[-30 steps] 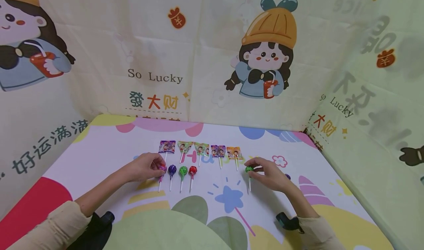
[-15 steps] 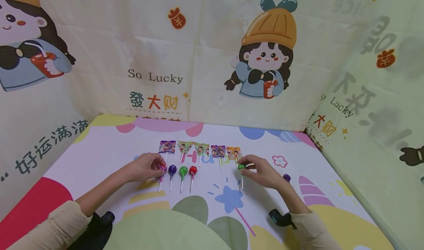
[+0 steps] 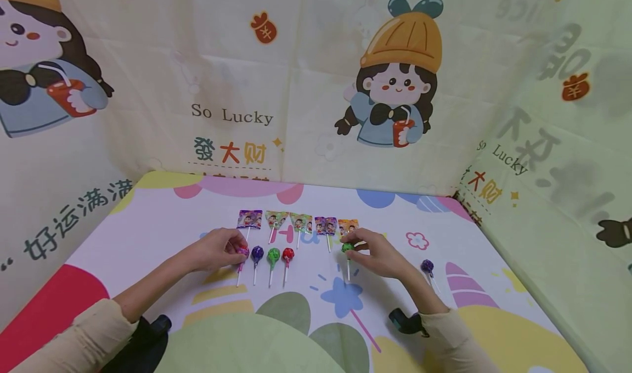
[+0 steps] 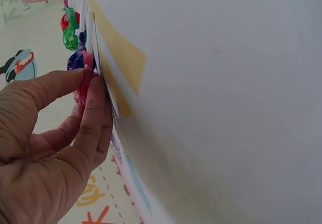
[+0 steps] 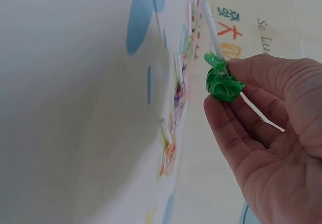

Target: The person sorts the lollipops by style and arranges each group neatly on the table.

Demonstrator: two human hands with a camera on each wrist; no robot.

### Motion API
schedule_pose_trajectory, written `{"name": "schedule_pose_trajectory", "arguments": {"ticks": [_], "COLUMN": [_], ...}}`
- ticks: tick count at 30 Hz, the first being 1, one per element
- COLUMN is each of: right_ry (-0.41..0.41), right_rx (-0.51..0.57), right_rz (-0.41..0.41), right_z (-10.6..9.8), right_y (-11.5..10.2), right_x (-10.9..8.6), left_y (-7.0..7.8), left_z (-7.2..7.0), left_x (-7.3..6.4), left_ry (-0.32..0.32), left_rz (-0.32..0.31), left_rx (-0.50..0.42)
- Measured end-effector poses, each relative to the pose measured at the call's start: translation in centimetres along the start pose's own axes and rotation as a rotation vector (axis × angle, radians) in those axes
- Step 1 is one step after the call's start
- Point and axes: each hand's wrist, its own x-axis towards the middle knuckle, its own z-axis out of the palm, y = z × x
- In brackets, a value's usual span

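Observation:
At the left end of the front row, my left hand (image 3: 214,250) pinches the wrapped head of a pink lollipop (image 3: 242,251) between thumb and fingers. To its right lie a dark purple lollipop (image 3: 257,254), a green lollipop (image 3: 274,258) and a red lollipop (image 3: 288,255), sticks toward me. My right hand (image 3: 380,253) holds another green lollipop (image 5: 224,83) by its head, thumb on one side and fingertips on the other. In the right wrist view this one is raised off the table, its white stick free. It is right of the red one in the head view.
Behind the front row lies a row of lollipops in flat printed wrappers, from a purple packet (image 3: 249,219) to an orange packet (image 3: 348,226) near my right fingers. A lone purple lollipop (image 3: 427,266) lies beyond my right wrist. The patterned tabletop (image 3: 306,197) meets a printed cloth backdrop (image 3: 316,88).
My right hand has moved left with the green lollipop, toward the front row, uncovering the lone purple lollipop at the right. My left hand stays on the pink lollipop.

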Motion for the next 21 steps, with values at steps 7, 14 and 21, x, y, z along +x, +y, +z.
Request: {"name": "schedule_pose_trajectory", "arguments": {"ticks": [7, 14, 21], "right_ry": [-0.023, -0.04, -0.058], "right_rx": [0.016, 0.034, 0.048], "right_rz": [-0.019, -0.004, -0.024], "right_z": [0.8, 1.5, 2.3], "right_y": [-0.7, -1.5, -2.1], "right_x": [0.7, 1.5, 2.1], "left_y": [-0.1, -0.3, -0.2], "left_z": [0.0, 0.1, 0.1], "left_x": [-0.1, -0.1, -0.1], "left_ry": [0.0, -0.003, -0.004], "left_rz": [0.008, 0.0, 0.003], "left_rx": [-0.003, -0.006, -0.007]}}
